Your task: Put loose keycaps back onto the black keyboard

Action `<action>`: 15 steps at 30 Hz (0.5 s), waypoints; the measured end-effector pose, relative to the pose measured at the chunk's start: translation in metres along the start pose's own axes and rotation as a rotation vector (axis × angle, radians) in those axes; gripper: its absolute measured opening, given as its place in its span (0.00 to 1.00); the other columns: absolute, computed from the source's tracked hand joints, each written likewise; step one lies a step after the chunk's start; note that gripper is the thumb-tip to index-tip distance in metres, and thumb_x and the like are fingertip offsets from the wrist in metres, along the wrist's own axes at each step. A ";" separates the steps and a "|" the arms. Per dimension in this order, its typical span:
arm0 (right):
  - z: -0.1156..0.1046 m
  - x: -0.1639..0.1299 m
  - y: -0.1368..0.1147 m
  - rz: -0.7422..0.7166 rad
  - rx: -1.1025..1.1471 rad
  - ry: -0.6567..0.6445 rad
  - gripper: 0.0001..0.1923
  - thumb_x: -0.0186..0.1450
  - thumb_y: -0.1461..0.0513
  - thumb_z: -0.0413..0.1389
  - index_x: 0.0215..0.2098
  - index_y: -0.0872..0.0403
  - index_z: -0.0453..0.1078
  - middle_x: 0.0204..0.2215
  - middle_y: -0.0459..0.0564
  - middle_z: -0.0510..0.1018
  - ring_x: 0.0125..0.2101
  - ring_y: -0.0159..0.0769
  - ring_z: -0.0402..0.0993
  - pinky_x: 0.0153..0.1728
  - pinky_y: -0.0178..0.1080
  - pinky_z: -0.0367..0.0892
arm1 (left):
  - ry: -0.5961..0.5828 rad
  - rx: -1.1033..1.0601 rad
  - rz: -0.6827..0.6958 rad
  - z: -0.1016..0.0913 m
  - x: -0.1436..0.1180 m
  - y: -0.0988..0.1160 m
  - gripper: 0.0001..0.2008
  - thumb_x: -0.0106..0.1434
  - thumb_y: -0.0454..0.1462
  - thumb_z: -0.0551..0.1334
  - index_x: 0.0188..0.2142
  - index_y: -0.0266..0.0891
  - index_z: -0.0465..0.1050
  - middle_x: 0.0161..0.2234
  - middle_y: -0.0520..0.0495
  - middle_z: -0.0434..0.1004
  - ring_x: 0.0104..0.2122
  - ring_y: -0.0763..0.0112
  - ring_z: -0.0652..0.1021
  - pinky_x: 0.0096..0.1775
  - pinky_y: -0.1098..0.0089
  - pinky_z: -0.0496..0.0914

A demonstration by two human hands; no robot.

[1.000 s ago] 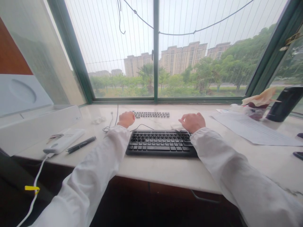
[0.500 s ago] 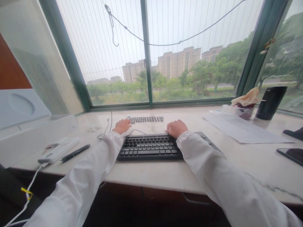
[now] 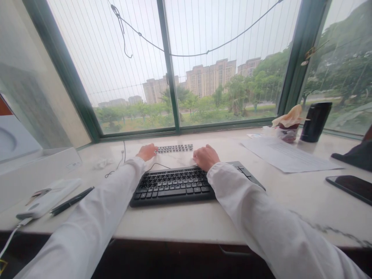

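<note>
Head view: left hand (image 3: 147,152) is curling loosely, gripping nothing, touching the loose keycap strip (image 3: 175,148) behind the black keyboard (image 3: 174,185) on the desk (image 3: 203,221). Right hand (image 3: 205,157) is resting half-closed at the keyboard's back edge. Best keeping fingertip contact light, wrists low.

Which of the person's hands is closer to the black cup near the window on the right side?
The right hand is nearer. It rests at the keyboard's far edge, well left of the black cup. The left hand lies farther left, beside the row of loose keycaps.
</note>
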State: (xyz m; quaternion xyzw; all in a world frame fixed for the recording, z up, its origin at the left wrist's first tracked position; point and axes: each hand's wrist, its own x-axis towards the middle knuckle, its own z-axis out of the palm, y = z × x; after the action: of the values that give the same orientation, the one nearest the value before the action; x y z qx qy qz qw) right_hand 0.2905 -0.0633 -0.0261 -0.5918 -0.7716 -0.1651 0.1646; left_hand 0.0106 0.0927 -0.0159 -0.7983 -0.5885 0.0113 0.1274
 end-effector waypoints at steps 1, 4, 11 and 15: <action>0.000 0.000 0.000 -0.003 0.001 0.003 0.12 0.66 0.60 0.53 0.32 0.54 0.78 0.33 0.53 0.83 0.35 0.38 0.76 0.47 0.41 0.56 | 0.002 0.006 0.005 0.001 0.002 0.001 0.14 0.63 0.38 0.58 0.48 0.48 0.74 0.50 0.43 0.71 0.48 0.59 0.73 0.49 0.66 0.64; 0.000 0.000 -0.001 -0.009 0.005 0.012 0.11 0.65 0.60 0.53 0.32 0.55 0.78 0.32 0.54 0.83 0.34 0.38 0.76 0.46 0.41 0.57 | 0.007 0.016 0.013 0.001 0.005 0.004 0.14 0.62 0.35 0.58 0.46 0.45 0.75 0.49 0.42 0.72 0.48 0.59 0.73 0.49 0.66 0.63; 0.004 0.000 -0.002 -0.022 0.034 0.046 0.11 0.65 0.61 0.54 0.30 0.55 0.77 0.31 0.54 0.82 0.33 0.38 0.76 0.45 0.41 0.57 | 0.067 -0.007 0.033 -0.001 0.001 0.005 0.09 0.60 0.35 0.60 0.40 0.40 0.77 0.45 0.41 0.74 0.44 0.60 0.75 0.46 0.67 0.65; 0.002 0.000 -0.004 -0.022 0.075 0.088 0.11 0.65 0.61 0.54 0.30 0.56 0.77 0.31 0.54 0.82 0.33 0.38 0.75 0.44 0.42 0.58 | 0.197 -0.066 0.081 -0.012 -0.011 0.014 0.10 0.62 0.38 0.60 0.42 0.41 0.75 0.46 0.42 0.74 0.40 0.61 0.77 0.43 0.67 0.66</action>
State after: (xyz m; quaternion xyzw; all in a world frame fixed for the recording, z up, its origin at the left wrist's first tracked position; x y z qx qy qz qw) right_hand 0.2863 -0.0633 -0.0278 -0.5688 -0.7759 -0.1634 0.2185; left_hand 0.0223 0.0760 -0.0088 -0.8224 -0.5405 -0.0813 0.1577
